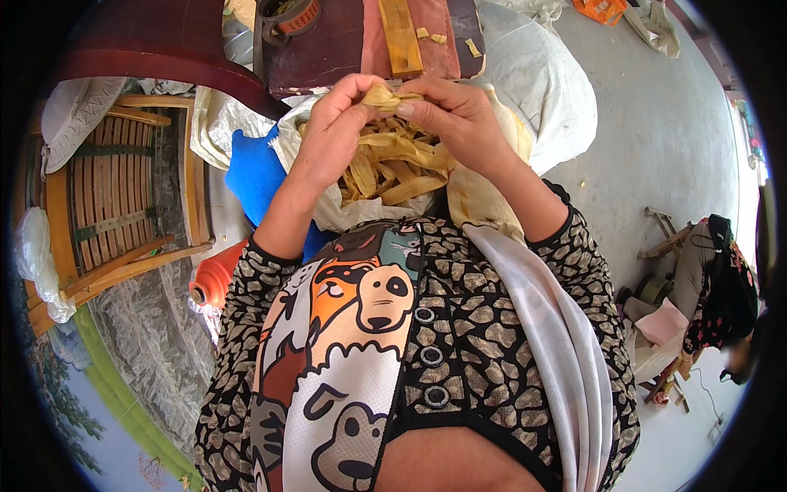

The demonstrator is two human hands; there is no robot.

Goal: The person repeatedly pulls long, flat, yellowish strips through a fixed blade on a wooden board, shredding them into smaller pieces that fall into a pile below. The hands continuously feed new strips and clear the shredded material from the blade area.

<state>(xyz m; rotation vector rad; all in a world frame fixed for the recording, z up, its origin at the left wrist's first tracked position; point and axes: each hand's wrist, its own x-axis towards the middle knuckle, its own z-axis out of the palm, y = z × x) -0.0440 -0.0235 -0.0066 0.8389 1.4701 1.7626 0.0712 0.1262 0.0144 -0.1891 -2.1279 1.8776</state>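
Note:
My left hand [337,126] and my right hand [462,122] meet in front of me, gripping a folded pale-yellow strip [384,97] between thumbs and fingers. It looks like dried plant matter. Just below them, an open white sack [344,212] holds many loose yellow-brown strips [393,166] of the same kind. The bottom of the sack is hidden behind my body. Beyond my fingertips, a wooden bar [401,43] lies on a reddish cloth [439,21] on a dark table [326,55]. A few small yellow pieces [438,38] are scattered there.
A dark mug [289,18] stands on the table's left part. White sacks [535,86] bulge at the right. A blue cloth or bag [252,172], an orange-red flask-like container [215,277] and a wooden slatted seat [114,190] are on the left. Another person [716,289] is at far right.

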